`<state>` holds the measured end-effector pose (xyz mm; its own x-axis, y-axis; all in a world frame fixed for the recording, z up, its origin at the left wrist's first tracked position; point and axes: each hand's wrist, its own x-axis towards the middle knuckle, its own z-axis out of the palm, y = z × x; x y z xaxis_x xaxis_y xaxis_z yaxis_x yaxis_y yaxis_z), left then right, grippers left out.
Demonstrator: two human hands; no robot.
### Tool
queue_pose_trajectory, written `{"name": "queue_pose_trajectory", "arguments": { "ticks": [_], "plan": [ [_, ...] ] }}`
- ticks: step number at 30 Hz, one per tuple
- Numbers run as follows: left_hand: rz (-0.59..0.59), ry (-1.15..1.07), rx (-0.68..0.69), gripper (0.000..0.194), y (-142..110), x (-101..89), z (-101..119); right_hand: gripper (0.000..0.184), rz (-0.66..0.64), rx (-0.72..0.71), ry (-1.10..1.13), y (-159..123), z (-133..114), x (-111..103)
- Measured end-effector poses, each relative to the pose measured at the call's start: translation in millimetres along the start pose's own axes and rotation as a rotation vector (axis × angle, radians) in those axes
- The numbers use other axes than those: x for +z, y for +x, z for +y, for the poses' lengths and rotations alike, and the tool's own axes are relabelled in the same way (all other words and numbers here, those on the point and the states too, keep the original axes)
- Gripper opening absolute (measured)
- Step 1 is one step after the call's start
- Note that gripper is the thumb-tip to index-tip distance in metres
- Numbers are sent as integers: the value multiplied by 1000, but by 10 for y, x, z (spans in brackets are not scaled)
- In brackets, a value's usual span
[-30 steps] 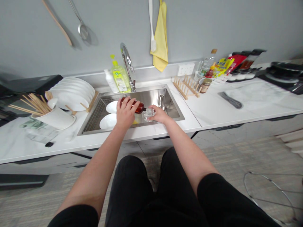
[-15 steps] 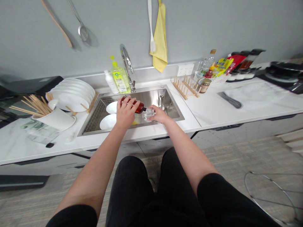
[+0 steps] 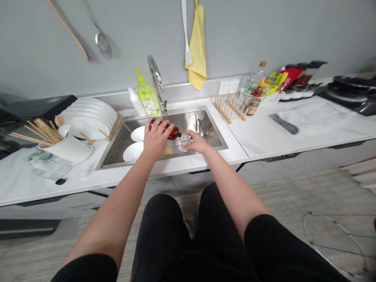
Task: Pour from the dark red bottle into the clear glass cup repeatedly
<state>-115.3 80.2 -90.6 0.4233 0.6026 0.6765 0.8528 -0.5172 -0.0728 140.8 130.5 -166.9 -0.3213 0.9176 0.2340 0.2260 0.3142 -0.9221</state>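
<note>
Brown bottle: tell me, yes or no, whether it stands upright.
No, the left hand holds the brown bottle tipped over, its neck beside the clear container in the right hand.

A plain grey wall (image 3: 249,35) rises behind a long white counter (image 3: 264,143) with faint marble-like veining, and a white socket panel (image 3: 229,86) sits low along its back edge. Below run pale cabinet fronts (image 3: 311,168) with dark handle recesses (image 3: 282,158), above a streaky grey-brown floor (image 3: 288,203), all under soft light.
</note>
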Motion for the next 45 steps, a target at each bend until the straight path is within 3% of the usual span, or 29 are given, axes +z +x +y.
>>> {"name": "queue_pose_trajectory", "arguments": {
  "ticks": [45],
  "plan": [
    [-8, 71, 120, 58, 101, -62, -17, 78, 5, -15, 56, 14, 46, -7]
  ]
}}
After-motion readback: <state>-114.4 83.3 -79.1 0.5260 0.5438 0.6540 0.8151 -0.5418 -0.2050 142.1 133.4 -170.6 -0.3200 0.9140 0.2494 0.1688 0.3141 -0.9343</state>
